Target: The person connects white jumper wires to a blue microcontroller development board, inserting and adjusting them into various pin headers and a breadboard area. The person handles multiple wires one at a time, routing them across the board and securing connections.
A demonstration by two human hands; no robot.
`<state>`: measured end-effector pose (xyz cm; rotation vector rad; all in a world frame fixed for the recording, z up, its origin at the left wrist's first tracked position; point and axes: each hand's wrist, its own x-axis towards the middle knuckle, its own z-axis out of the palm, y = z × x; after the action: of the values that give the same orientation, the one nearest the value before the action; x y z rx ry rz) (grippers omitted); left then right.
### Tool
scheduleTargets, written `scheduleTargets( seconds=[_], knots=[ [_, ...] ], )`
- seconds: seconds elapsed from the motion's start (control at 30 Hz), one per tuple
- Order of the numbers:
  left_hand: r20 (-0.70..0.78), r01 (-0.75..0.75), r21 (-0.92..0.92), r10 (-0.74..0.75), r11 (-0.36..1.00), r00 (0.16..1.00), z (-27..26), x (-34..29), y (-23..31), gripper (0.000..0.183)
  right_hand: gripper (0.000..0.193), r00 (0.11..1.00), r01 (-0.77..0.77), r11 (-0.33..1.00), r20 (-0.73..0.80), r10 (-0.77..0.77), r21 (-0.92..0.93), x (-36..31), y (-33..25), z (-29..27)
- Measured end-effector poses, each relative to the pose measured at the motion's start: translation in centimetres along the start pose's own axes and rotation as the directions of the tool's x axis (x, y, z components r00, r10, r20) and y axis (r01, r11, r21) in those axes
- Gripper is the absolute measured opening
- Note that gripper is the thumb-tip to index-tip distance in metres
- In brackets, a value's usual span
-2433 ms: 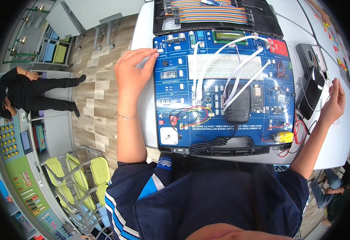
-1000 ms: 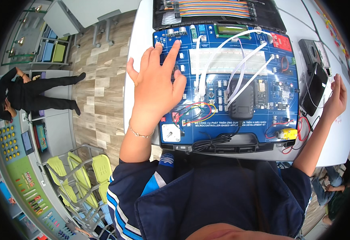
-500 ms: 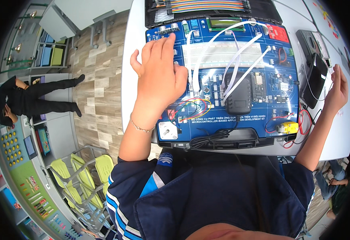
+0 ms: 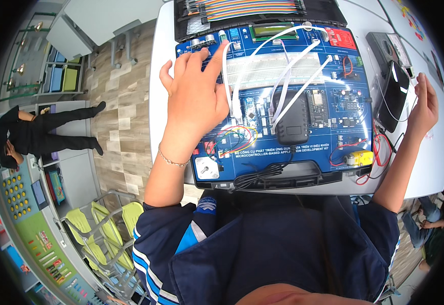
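Observation:
My left hand (image 4: 196, 96) is over the left side of a blue electronics training board (image 4: 311, 166), palm down with its fingers spread. The index fingertip reaches the small module beside the ultrasonic sensor (image 4: 201, 42) at the board's top left; whether it touches cannot be told. White flat cables (image 4: 306, 84) arch across the breadboard (image 4: 262, 68), and a black power adapter (image 4: 292, 122) lies on the board. To the right, my right hand (image 4: 423, 109) is raised beside a black phone (image 4: 393, 96), fingers stretched upward and nothing visible in them.
Rainbow jumper wires (image 4: 252, 9) lie in the case lid behind the board. A multimeter (image 4: 382, 48) sits at the right, above the phone. Red and black leads (image 4: 382, 152) trail near a yellow motor (image 4: 359, 158). A person in black (image 4: 44, 127) stands far left, near green chairs (image 4: 107, 231).
The view has shifted, so the board appears further left. My left index finger has spread away from the other fingers, toward the module right of the ultrasonic sensor. My right hand stays beside the phone.

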<state>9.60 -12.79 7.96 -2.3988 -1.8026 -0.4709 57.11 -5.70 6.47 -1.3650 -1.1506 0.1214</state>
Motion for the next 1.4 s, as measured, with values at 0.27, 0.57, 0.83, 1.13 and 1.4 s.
scheduleTargets(
  seconds=[0.27,0.57,0.83,1.13,1.4],
  knots=[
    [0.068,-0.034,0.143,0.024,0.989,0.997,-0.5,0.4,-0.1,0.060,0.026,1.000,0.020,1.000,0.012,-0.020,-0.021,-0.3,-0.3,0.2],
    [0.233,-0.138,-0.164,0.174,0.977,0.957,-1.6,3.7,-5.7,0.035,0.025,1.000,0.008,1.000,-0.002,-0.008,0.026,-0.1,0.0,-0.1],
    [0.295,-0.170,-0.392,0.299,0.904,0.908,-1.7,5.3,-7.8,0.040,0.024,0.999,0.033,0.999,0.028,-0.034,0.022,0.2,0.6,-0.3],
    [0.032,-0.179,-0.223,0.190,0.958,0.981,-1.4,3.7,-6.0,0.026,0.024,0.998,0.041,0.998,0.049,-0.039,-0.040,0.6,1.5,-0.7],
    [-0.025,-0.226,-0.207,0.226,0.952,0.974,-1.1,0.9,-6.0,0.015,0.024,0.999,0.026,1.000,0.028,-0.026,0.015,0.6,1.9,-0.4]
  ],
)
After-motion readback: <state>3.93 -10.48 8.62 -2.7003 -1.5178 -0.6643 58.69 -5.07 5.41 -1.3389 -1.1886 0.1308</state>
